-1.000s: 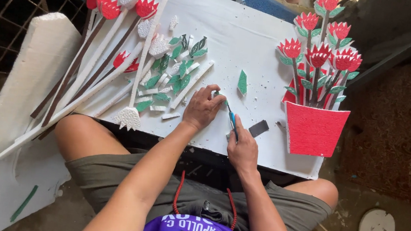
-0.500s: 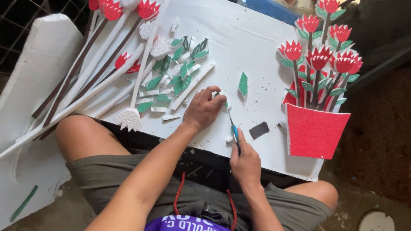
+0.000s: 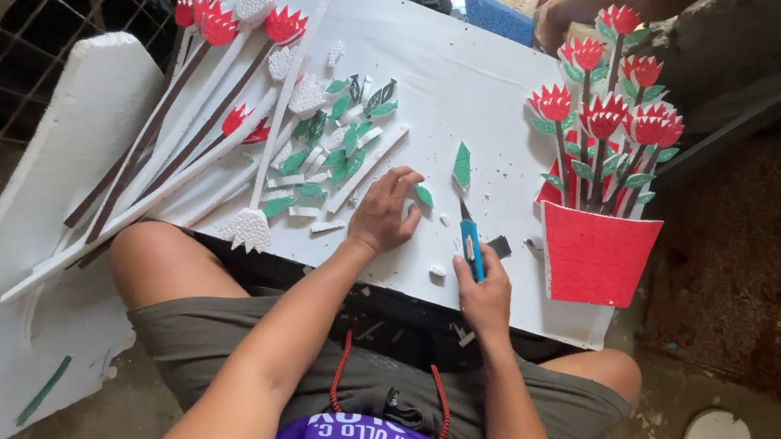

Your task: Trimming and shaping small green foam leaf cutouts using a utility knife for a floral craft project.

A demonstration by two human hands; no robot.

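Note:
My left hand (image 3: 385, 211) rests on the white board (image 3: 481, 75), fingers spread over a small green foam leaf (image 3: 424, 195) at its fingertips. My right hand (image 3: 484, 291) grips a blue craft knife (image 3: 471, 244), blade pointing away from me. A larger green leaf (image 3: 462, 164) lies just beyond the blade. A pile of green and white foam leaves (image 3: 336, 138) sits left of my left hand.
Long foam flower stems with red and white heads (image 3: 202, 96) lie across the board's left side. A finished red foam pot of red flowers (image 3: 601, 192) stands at the right. A white foam slab (image 3: 16, 241) lies at the left. Small white scraps dot the front edge.
My right hand with the knife has drawn back toward me and slightly right. My left hand has spread flatter near the small leaf.

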